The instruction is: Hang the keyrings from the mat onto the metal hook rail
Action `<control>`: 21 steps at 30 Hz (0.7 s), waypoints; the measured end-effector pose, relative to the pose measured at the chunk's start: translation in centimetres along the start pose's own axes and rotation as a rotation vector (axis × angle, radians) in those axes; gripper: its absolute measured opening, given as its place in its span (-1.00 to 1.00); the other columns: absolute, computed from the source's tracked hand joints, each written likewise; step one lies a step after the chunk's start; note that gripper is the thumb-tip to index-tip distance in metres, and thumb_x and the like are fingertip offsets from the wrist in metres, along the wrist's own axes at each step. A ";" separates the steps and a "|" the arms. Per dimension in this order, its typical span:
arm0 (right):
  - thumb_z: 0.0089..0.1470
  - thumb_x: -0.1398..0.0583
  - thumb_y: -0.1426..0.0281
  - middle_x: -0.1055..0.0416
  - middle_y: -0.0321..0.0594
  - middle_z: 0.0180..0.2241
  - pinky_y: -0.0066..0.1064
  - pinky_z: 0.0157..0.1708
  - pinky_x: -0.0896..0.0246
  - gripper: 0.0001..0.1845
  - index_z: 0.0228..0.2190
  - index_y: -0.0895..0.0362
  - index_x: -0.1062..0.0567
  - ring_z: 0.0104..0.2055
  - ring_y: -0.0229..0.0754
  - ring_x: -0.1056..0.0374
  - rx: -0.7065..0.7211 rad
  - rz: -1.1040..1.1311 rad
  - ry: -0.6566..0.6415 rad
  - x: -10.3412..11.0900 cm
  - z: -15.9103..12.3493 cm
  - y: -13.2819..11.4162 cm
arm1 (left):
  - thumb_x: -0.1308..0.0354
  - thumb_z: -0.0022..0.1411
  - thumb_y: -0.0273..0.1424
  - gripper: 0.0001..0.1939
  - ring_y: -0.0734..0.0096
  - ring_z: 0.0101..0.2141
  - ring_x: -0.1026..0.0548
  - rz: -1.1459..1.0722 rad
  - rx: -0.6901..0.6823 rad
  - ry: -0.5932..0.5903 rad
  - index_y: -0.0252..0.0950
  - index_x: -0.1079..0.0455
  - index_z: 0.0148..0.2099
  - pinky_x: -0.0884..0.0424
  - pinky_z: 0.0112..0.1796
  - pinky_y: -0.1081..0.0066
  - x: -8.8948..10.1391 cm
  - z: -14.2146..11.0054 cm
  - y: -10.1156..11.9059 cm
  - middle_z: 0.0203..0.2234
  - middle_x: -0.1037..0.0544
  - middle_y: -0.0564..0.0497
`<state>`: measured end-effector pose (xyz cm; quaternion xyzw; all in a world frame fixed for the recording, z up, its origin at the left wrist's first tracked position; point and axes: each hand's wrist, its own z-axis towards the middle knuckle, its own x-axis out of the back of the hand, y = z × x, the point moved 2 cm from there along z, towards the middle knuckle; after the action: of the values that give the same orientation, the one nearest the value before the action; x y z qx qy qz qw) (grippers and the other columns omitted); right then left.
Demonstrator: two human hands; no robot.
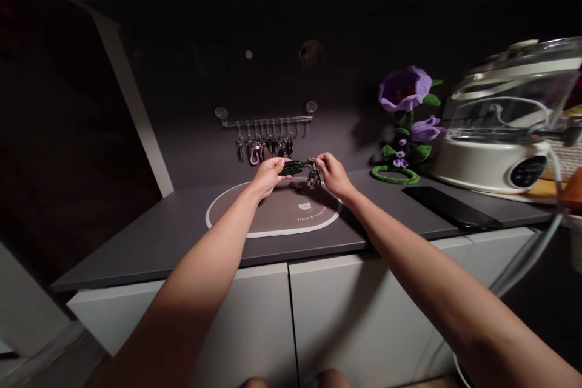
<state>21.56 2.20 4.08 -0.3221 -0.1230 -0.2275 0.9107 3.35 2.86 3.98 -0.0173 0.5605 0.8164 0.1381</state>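
Over the mat, my left hand [270,177] is closed on a black key fob [291,168] with green-outlined buttons. A small bunch of metal keys and charms [313,177] hangs from the fob's right end. My right hand [334,174] pinches this bunch at its ring; the fingertips partly hide what they grip. Just below lies a brown oval mat [273,215] with a white rim and a small flower print. Behind my hands, a clear hook rail [268,122] on the dark wall carries several sets of keys [273,147] and a pink carabiner [254,154].
On the dark countertop [182,242], a purple felt flower [404,90] with a green ring base stands to the right. Farther right are a black phone [450,206] and a cream appliance [488,163] with a clear cover and cable. White cabinet doors [364,315] are below.
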 end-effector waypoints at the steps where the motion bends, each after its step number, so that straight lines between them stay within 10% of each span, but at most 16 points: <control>1: 0.07 0.03 0.24 -0.28 -0.23 -0.45 -0.41 -0.34 -0.03 -0.78 -0.47 0.10 -0.25 -0.40 -0.24 -0.13 0.023 -0.054 0.005 0.1 0.0 -0.1 | -0.06 0.13 -0.48 -0.88 0.48 -0.43 -0.43 0.053 -0.007 0.007 -0.39 -0.41 -0.34 -0.37 -0.34 0.41 0.0 0.0 0.0 -0.41 -0.48 -0.07; 10: 0.12 0.09 0.35 -0.33 -0.11 -0.36 -0.32 -0.26 0.02 -0.76 -0.40 0.11 -0.33 -0.28 -0.13 -0.18 0.151 -0.388 0.008 -0.1 0.0 -0.4 | -0.11 -0.02 -0.62 -0.84 0.35 -0.26 -0.38 0.557 -0.285 0.017 -0.29 -0.46 -0.45 -0.20 -0.05 0.37 -1.0 -0.6 0.5 -0.41 -0.48 -0.02; 21: 0.10 0.03 0.29 -0.35 -0.12 -0.37 -0.36 -0.27 -0.06 -0.76 -0.40 0.10 -0.38 -0.31 -0.15 -0.21 0.188 -0.289 -0.081 -1.0 0.0 -1.2 | -0.21 -0.05 -0.41 -0.77 0.29 -0.31 -0.37 0.677 -0.447 0.022 -0.26 -0.46 -0.26 -0.19 -0.09 0.36 -3.0 -1.6 0.4 -0.50 -0.47 -0.02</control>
<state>20.10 1.70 4.36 -0.2234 -0.2254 -0.3302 0.8889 5.96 0.63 4.35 0.1298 0.3448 0.9172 -0.1514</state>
